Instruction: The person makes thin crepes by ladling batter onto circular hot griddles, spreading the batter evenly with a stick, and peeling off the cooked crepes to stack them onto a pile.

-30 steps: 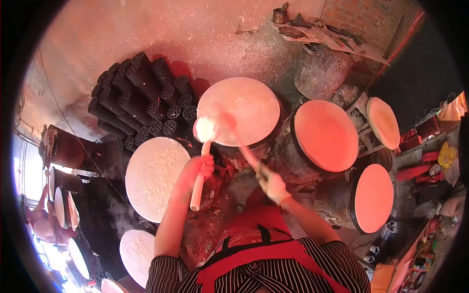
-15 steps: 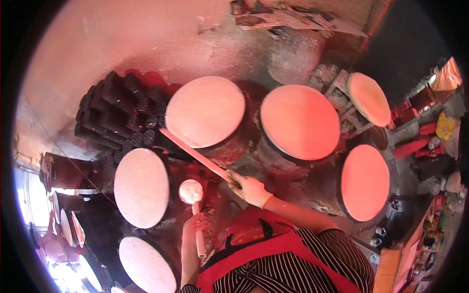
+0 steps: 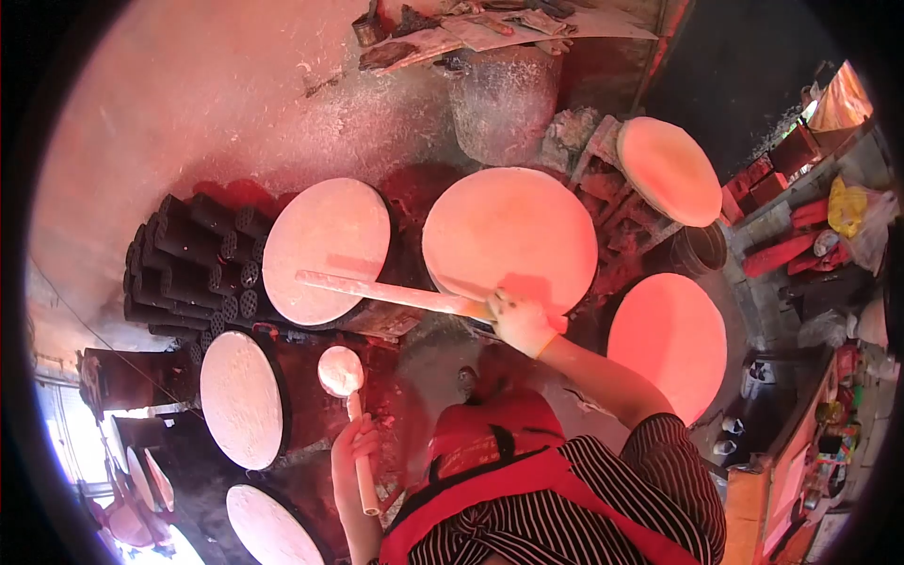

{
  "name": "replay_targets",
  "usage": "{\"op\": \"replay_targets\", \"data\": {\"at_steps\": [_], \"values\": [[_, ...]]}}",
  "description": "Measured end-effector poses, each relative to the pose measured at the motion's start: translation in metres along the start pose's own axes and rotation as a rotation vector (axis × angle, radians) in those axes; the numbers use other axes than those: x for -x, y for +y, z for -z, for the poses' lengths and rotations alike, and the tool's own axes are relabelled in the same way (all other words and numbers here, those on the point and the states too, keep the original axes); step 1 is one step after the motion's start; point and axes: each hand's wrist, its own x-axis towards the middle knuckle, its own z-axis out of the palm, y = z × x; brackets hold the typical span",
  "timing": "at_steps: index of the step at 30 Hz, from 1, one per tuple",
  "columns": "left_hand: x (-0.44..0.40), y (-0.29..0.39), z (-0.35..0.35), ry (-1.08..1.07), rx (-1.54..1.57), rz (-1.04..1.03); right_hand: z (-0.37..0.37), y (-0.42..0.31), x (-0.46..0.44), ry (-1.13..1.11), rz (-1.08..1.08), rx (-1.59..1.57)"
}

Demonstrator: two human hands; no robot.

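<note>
My left hand (image 3: pixel 354 441) is closed round the wooden handle of a ladle (image 3: pixel 340 371), whose bowl holds pale batter. My right hand (image 3: pixel 521 322), in a light glove, grips one end of a long flat wooden stick (image 3: pixel 386 291). The hand is over the front edge of a round griddle (image 3: pixel 508 235) covered with a pale layer. The stick's far end lies over another coated griddle (image 3: pixel 325 250); whether it touches is unclear. Left of the ladle is a third coated griddle (image 3: pixel 241 400).
Dark perforated cylinders (image 3: pixel 188 259) are stacked at the left. More round surfaces stand at the right (image 3: pixel 669 347), back right (image 3: pixel 670 169) and lower left (image 3: pixel 271 527). A large drum (image 3: pixel 502 102) stands against the wall below a cluttered board (image 3: pixel 452 40).
The view has shifted right. The ladle has come back from the far griddle to a place nearer my body. The stick has swung to nearly level, and my right hand is now over the middle griddle's edge.
</note>
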Motion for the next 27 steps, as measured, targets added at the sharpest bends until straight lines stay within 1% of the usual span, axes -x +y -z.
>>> {"op": "replay_targets", "data": {"at_steps": [2, 3, 4, 5, 6, 7, 8, 9, 10, 11, 12, 13, 14, 15, 17, 18, 19, 20, 22, 23, 24, 25, 26, 27], "values": [[-0.015, 0.009, -0.011, -0.009, -0.052, 0.012, 0.018, 0.007, -0.018, -0.209, -0.082, 0.13], [-0.024, 0.015, -0.014, 0.028, -0.13, -0.012, 0.021, 0.019, -0.036, -0.145, -0.052, 0.128], [-0.032, 0.018, -0.018, 0.059, -0.201, -0.036, 0.027, 0.03, -0.055, -0.127, -0.087, 0.089], [-0.04, 0.023, -0.024, 0.074, -0.232, -0.032, 0.042, 0.041, -0.079, -0.106, -0.118, 0.052], [-0.048, 0.025, -0.033, 0.067, -0.226, -0.031, 0.059, 0.055, -0.106, -0.101, -0.077, 0.049], [-0.055, 0.027, -0.042, 0.062, -0.295, -0.033, 0.081, 0.066, -0.131, -0.099, -0.039, 0.041], [-0.061, 0.03, -0.048, 0.057, -0.364, -0.034, 0.117, 0.069, -0.154, -0.119, -0.054, -0.025], [-0.069, 0.035, -0.052, 0.056, -0.362, -0.031, 0.15, 0.074, -0.178, -0.139, -0.068, -0.091], [-0.078, 0.04, -0.054, 0.021, -0.412, -0.02, 0.162, 0.09, -0.2, -0.1, -0.135, -0.037], [-0.087, 0.043, -0.056, -0.016, -0.46, -0.009, 0.193, 0.099, -0.217, -0.191, -0.295, -0.12], [-0.092, 0.042, -0.064, -0.018, -0.459, -0.005, 0.198, 0.134, -0.233, -0.172, -0.293, -0.109], [-0.096, 0.037, -0.075, 0.022, -0.488, -0.023, 0.217, 0.159, -0.241, -0.116, -0.388, -0.134], [-0.099, 0.033, -0.084, 0.063, -0.518, -0.039, 0.233, 0.196, -0.243, -0.072, -0.458, -0.332], [-0.1, 0.03, -0.09, 0.064, -0.519, -0.03, 0.259, 0.224, -0.239, -0.029, -0.554, -0.323], [-0.104, 0.022, -0.1, 0.051, -0.495, 0.028, 0.304, 0.263, -0.207, 0.25, -0.76, -0.285], [-0.106, 0.017, -0.101, 0.044, -0.5, 0.039, 0.314, 0.31, -0.181, 0.39, -0.744, -0.493], [-0.107, 0.014, -0.099, 0.06, -0.524, 0.03, 0.329, 0.315, -0.154, 0.574, -0.738, -0.635], [-0.108, 0.008, -0.096, 0.074, -0.55, 0.022, 0.339, 0.351, -0.124, 0.651, -0.845, -0.636], [-0.105, -0.012, -0.092, 0.012, -0.38, 0.077, 0.317, 0.433, -0.063, 0.953, -0.933, -1.002], [-0.107, -0.021, -0.088, -0.037, -0.266, 0.167, 0.3, 0.465, -0.035, 1.092, -0.813, -1.026], [-0.101, -0.04, -0.091, 0.007, -0.201, 0.143, 0.279, 0.502, -0.007, 1.22, -0.683, -1.047], [-0.095, -0.06, -0.091, -0.006, -0.128, 0.148, 0.242, 0.552, 0.02, 1.271, -0.76, -1.029], [-0.089, -0.081, -0.089, -0.018, -0.05, 0.142, 0.221, 0.593, 0.039, 1.313, -0.834, -1.022], [-0.081, -0.105, -0.089, -0.016, -0.009, 0.126, 0.21, 0.593, 0.052, 1.32, -0.853, -1.068]]}}
